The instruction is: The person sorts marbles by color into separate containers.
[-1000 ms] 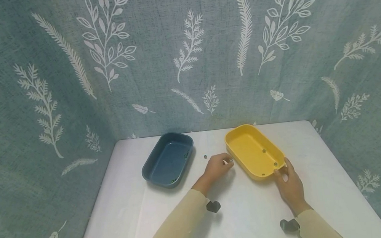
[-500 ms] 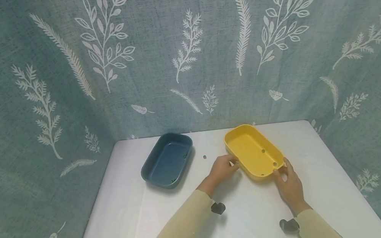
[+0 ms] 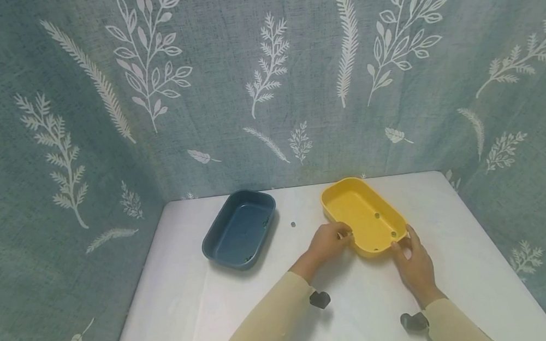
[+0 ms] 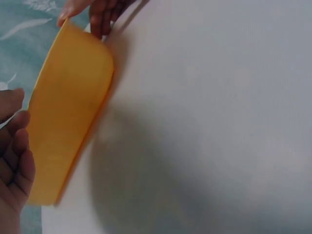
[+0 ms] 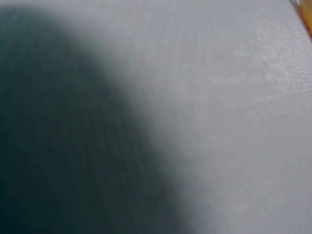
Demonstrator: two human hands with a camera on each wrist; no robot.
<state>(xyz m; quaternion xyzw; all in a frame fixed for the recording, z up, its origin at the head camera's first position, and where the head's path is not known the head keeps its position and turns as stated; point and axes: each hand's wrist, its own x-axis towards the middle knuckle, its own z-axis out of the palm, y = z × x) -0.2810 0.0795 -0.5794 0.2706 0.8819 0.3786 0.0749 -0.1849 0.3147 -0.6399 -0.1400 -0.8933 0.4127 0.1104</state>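
In the head view my left hand [image 3: 330, 240] is over the near-left side of a yellow tray [image 3: 337, 204], thumb and forefinger pinching a tiny pale piece mostly hidden by the fingertips. In the left wrist view, that hand's curled fingers [image 4: 22, 141] come right beside the yellow wall. My right hand [image 3: 416, 266] grips the tray's near-right corner, thumb at the rim and fingers along the outside. Inside the tray lie a few small, round, glassy greenish pieces [image 3: 394, 234]. The right wrist view shows mostly blurred tabletop and a dark shape.
A dark blue tray [image 3: 220, 240] stands to the left on the white table [image 3: 178, 311], with small greenish bits [image 3: 248, 259] along its right side. One small round piece [image 3: 293, 224] lies on the table between the trays. Patterned green cloth [image 3: 225, 87] hangs behind and at both sides.
My left hand has moved right, from beside the yellow tray to over its near-left rim, still pinching. My right hand and both trays have stayed in place.
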